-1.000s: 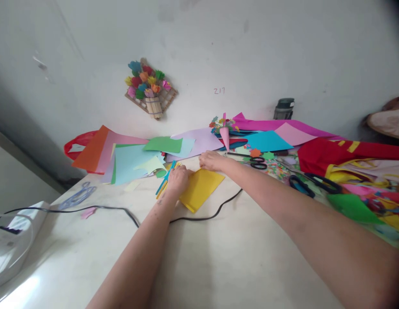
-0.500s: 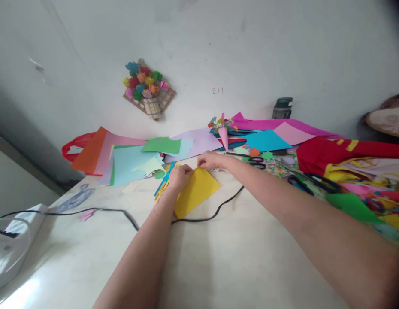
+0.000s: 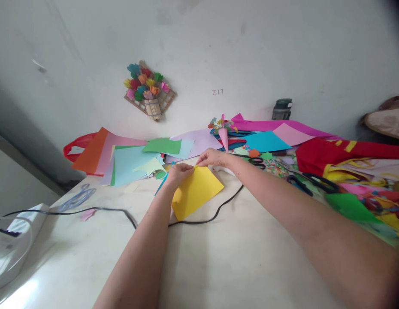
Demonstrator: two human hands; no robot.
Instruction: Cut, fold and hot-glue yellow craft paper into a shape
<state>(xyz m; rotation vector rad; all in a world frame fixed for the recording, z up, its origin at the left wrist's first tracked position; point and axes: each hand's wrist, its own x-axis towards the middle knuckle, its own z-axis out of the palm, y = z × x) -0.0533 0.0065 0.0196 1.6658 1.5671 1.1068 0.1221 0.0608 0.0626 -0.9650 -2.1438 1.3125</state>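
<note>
A yellow sheet of paper (image 3: 197, 191) is held by its far edge between my two hands, over the table. My left hand (image 3: 180, 172) pinches that edge near its left corner, fingers closed. Close beside it, my right hand (image 3: 210, 158) pinches the same edge with thumb and fingertips. Part of the sheet's left side is hidden behind my left hand and forearm. Blue paper strips (image 3: 161, 182) lie just left of my left hand, partly covered by it.
Coloured paper sheets (image 3: 128, 165) lie along the wall. A pink paper cone with small paper flowers (image 3: 223, 137) stands among them. Scissors (image 3: 320, 182), paper scraps and a red cloth (image 3: 334, 154) fill the right side. A black cable (image 3: 215, 214) crosses the table; a power strip (image 3: 22, 225) sits left.
The yellow sheet has risen slightly and tilted, covering more of the strips behind it. Both hands stay pinched at its far edge, the right one shifted slightly left.
</note>
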